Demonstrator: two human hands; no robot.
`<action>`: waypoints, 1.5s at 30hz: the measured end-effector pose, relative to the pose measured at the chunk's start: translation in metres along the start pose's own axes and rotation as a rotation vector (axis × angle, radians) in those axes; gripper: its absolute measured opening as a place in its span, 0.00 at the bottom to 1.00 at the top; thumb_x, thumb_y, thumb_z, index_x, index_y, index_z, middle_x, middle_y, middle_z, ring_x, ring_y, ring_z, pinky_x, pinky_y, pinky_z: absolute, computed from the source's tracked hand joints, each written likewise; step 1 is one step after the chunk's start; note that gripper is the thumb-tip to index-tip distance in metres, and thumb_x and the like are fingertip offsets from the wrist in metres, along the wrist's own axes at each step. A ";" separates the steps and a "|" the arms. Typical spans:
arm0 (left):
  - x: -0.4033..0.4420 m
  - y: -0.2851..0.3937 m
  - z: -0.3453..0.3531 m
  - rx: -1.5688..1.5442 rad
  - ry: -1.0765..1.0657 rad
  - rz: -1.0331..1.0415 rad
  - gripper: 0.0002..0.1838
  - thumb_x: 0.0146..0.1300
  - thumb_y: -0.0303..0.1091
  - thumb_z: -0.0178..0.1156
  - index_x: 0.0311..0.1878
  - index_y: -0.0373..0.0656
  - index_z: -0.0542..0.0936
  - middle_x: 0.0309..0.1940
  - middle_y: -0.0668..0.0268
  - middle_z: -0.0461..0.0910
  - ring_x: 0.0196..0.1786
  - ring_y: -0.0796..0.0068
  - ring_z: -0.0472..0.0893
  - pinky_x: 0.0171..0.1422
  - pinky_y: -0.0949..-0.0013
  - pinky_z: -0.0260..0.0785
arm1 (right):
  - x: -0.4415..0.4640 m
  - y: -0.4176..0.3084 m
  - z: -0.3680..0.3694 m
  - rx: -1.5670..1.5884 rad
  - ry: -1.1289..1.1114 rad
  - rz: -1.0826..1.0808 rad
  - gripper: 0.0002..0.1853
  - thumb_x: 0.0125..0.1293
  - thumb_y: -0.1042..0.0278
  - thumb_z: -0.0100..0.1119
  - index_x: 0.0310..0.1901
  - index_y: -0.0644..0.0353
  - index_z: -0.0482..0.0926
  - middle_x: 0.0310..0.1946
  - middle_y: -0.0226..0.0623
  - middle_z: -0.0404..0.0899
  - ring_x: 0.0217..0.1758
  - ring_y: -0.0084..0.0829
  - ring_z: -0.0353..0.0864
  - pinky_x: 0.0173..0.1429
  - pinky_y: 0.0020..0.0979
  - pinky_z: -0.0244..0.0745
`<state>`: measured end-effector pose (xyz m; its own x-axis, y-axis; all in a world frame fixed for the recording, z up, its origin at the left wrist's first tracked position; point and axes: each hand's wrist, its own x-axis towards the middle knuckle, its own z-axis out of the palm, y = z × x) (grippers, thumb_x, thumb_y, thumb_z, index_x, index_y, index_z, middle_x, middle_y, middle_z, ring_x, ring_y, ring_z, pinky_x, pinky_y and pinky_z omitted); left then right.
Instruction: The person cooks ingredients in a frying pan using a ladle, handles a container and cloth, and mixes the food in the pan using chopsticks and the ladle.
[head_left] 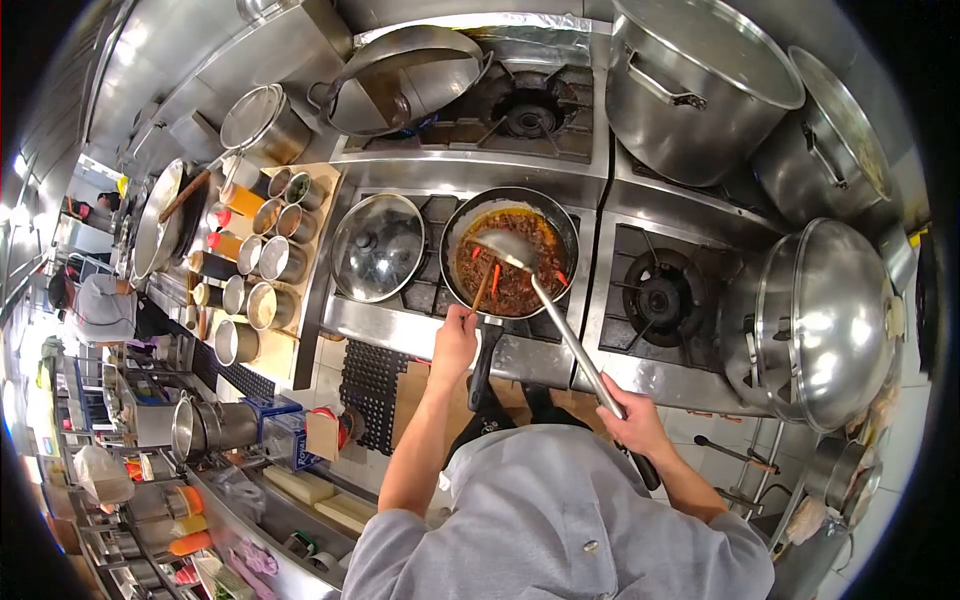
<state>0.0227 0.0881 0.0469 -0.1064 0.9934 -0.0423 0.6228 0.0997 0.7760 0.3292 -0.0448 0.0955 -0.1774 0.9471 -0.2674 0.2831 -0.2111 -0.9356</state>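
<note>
My left hand [455, 345] is closed on thin wooden chopsticks [484, 286], whose tips point into the frying pan [452, 212]. In my right hand [634, 424] is the dark grip of a long-handled metal ladle [560, 325]. The ladle's bowl is tilted over the food, close to the chopstick tips. Dark minced food [530, 232] in reddish-orange oil fills the pan, with several red chilli pieces in it. The pan sits on a burner, and its black handle [484, 368] points toward my body between my arms.
A glass-lidded pan [378, 248] stands left of the frying pan. Small metal pots [282, 258] and sauce bottles crowd a board further left. A large wok [405, 85] is behind; stockpots [700, 90] and a domed lid [840, 320] are at right. Another person [103, 305] stands far left.
</note>
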 end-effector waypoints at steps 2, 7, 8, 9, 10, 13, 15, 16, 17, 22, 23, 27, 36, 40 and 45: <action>0.000 0.009 -0.001 0.051 -0.030 -0.027 0.10 0.68 0.35 0.54 0.45 0.40 0.71 0.28 0.45 0.79 0.36 0.42 0.79 0.38 0.49 0.69 | -0.001 -0.003 0.000 -0.022 -0.004 -0.006 0.30 0.62 0.76 0.59 0.68 0.55 0.67 0.21 0.21 0.69 0.19 0.13 0.65 0.24 0.20 0.65; -0.007 0.028 -0.006 0.176 -0.095 -0.025 0.07 0.67 0.32 0.53 0.44 0.41 0.71 0.29 0.45 0.80 0.37 0.40 0.79 0.39 0.45 0.68 | 0.035 0.000 -0.007 -0.117 0.022 0.048 0.31 0.61 0.72 0.61 0.67 0.57 0.67 0.26 0.31 0.74 0.28 0.16 0.68 0.36 0.21 0.69; -0.008 0.029 -0.006 0.188 -0.092 -0.018 0.06 0.67 0.32 0.53 0.43 0.41 0.70 0.28 0.46 0.80 0.37 0.40 0.79 0.39 0.45 0.68 | 0.043 0.004 -0.008 -0.136 0.045 0.036 0.31 0.61 0.73 0.60 0.67 0.57 0.67 0.25 0.30 0.73 0.28 0.16 0.68 0.35 0.21 0.69; -0.008 0.029 -0.007 0.201 -0.088 -0.010 0.06 0.66 0.32 0.53 0.43 0.42 0.70 0.28 0.46 0.80 0.36 0.40 0.79 0.39 0.45 0.69 | 0.049 0.005 -0.008 -0.046 0.056 0.061 0.30 0.62 0.73 0.60 0.67 0.56 0.67 0.24 0.27 0.73 0.26 0.16 0.68 0.34 0.21 0.69; -0.008 0.031 -0.009 0.201 -0.087 -0.011 0.06 0.66 0.32 0.53 0.43 0.42 0.70 0.28 0.46 0.80 0.36 0.40 0.79 0.39 0.45 0.69 | 0.046 0.004 -0.010 -0.046 0.055 0.060 0.30 0.62 0.73 0.60 0.67 0.56 0.67 0.24 0.27 0.73 0.26 0.16 0.68 0.34 0.21 0.69; -0.005 0.034 -0.011 0.236 -0.082 -0.016 0.05 0.66 0.31 0.54 0.42 0.42 0.70 0.29 0.48 0.81 0.36 0.41 0.79 0.39 0.45 0.69 | 0.030 -0.018 -0.021 0.022 0.018 0.179 0.31 0.61 0.74 0.61 0.67 0.55 0.67 0.25 0.22 0.73 0.26 0.14 0.68 0.33 0.20 0.68; -0.004 0.031 -0.011 0.242 -0.057 0.020 0.07 0.67 0.33 0.53 0.44 0.42 0.70 0.29 0.46 0.79 0.36 0.39 0.78 0.39 0.44 0.68 | 0.013 -0.020 -0.024 -0.040 -0.014 0.175 0.31 0.61 0.75 0.61 0.67 0.56 0.67 0.27 0.22 0.74 0.28 0.14 0.68 0.35 0.19 0.68; -0.004 0.030 -0.012 0.240 -0.054 0.018 0.07 0.67 0.33 0.53 0.44 0.42 0.70 0.29 0.46 0.79 0.36 0.39 0.78 0.39 0.44 0.68 | 0.007 -0.023 -0.026 -0.095 -0.040 0.172 0.31 0.61 0.75 0.61 0.67 0.57 0.67 0.29 0.23 0.75 0.30 0.13 0.68 0.36 0.19 0.69; -0.003 0.030 -0.012 0.267 -0.046 0.050 0.07 0.67 0.33 0.53 0.44 0.42 0.70 0.30 0.47 0.80 0.36 0.40 0.78 0.39 0.44 0.68 | 0.003 -0.032 -0.024 -0.065 -0.046 0.161 0.30 0.60 0.75 0.61 0.66 0.59 0.67 0.34 0.25 0.77 0.34 0.13 0.69 0.40 0.18 0.69; -0.011 0.031 -0.016 0.340 -0.056 0.089 0.06 0.67 0.33 0.53 0.42 0.43 0.70 0.33 0.50 0.80 0.37 0.41 0.79 0.39 0.45 0.69 | 0.032 -0.010 -0.020 -0.103 -0.002 0.054 0.30 0.61 0.74 0.60 0.67 0.59 0.66 0.33 0.26 0.78 0.32 0.15 0.71 0.39 0.20 0.71; -0.014 0.031 -0.018 0.325 -0.039 0.098 0.05 0.65 0.31 0.54 0.41 0.42 0.70 0.34 0.51 0.80 0.37 0.43 0.79 0.38 0.46 0.69 | 0.041 -0.009 -0.021 -0.066 -0.001 0.144 0.31 0.62 0.74 0.60 0.67 0.59 0.66 0.30 0.25 0.78 0.28 0.16 0.70 0.36 0.22 0.71; -0.025 0.025 -0.035 0.333 0.006 0.029 0.05 0.66 0.31 0.54 0.42 0.43 0.71 0.34 0.53 0.80 0.37 0.45 0.80 0.38 0.47 0.70 | 0.073 0.011 -0.021 -0.097 0.057 0.095 0.31 0.60 0.72 0.61 0.66 0.60 0.66 0.21 0.35 0.76 0.19 0.19 0.67 0.29 0.26 0.70; -0.055 -0.025 -0.104 -0.034 0.108 -0.123 0.08 0.66 0.29 0.56 0.47 0.38 0.76 0.31 0.52 0.81 0.32 0.62 0.81 0.37 0.63 0.71 | 0.140 -0.003 0.012 -0.532 0.036 -0.152 0.29 0.59 0.74 0.57 0.64 0.63 0.67 0.36 0.58 0.79 0.38 0.55 0.79 0.46 0.43 0.73; -0.080 -0.070 -0.155 -0.182 0.316 -0.212 0.10 0.67 0.30 0.57 0.48 0.36 0.76 0.33 0.60 0.81 0.34 0.74 0.77 0.41 0.71 0.70 | 0.111 -0.032 0.005 -0.766 -0.080 -0.208 0.30 0.59 0.74 0.56 0.66 0.58 0.66 0.33 0.55 0.76 0.36 0.55 0.78 0.43 0.44 0.73; -0.119 -0.174 -0.204 -0.133 0.531 -0.338 0.11 0.67 0.31 0.58 0.48 0.36 0.76 0.33 0.61 0.79 0.36 0.72 0.77 0.43 0.69 0.70 | 0.069 -0.090 -0.019 -0.810 -0.081 -0.244 0.31 0.56 0.76 0.58 0.64 0.60 0.68 0.38 0.56 0.78 0.40 0.52 0.79 0.48 0.38 0.73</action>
<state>-0.2309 -0.0593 0.0457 -0.6705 0.7419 -0.0074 0.3901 0.3610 0.8471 0.3091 0.0438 0.1651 -0.3791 0.9170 -0.1243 0.8104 0.2641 -0.5230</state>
